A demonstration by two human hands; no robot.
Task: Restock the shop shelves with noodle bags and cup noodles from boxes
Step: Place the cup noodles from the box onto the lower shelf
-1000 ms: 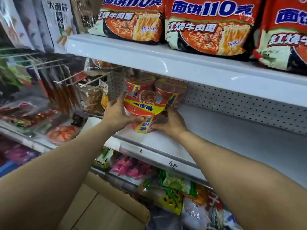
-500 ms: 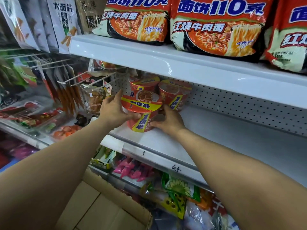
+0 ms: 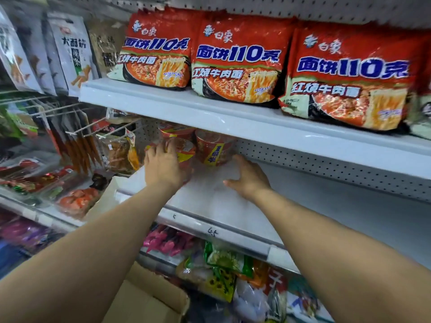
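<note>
Left hand (image 3: 163, 166) at left end of middle shelf (image 3: 210, 206), fingers curved round front cup noodle (image 3: 185, 151), palm on its near side; we read this as grip. Second cup (image 3: 214, 148) just right of it, upright on shelf; third cup (image 3: 176, 131) behind. Right hand (image 3: 248, 177) low over shelf, fingers relaxed, loosely spread, holding nothing; fingertips near second cup, contact we cannot tell. Both forearms reach up and forward, converging. Noodle bags (image 3: 235, 61) line upper shelf (image 3: 233, 120).

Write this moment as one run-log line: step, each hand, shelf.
step: shelving cup noodles | left hand: holds front cup | right hand: open, right of cups | upper shelf: noodle bags
</note>
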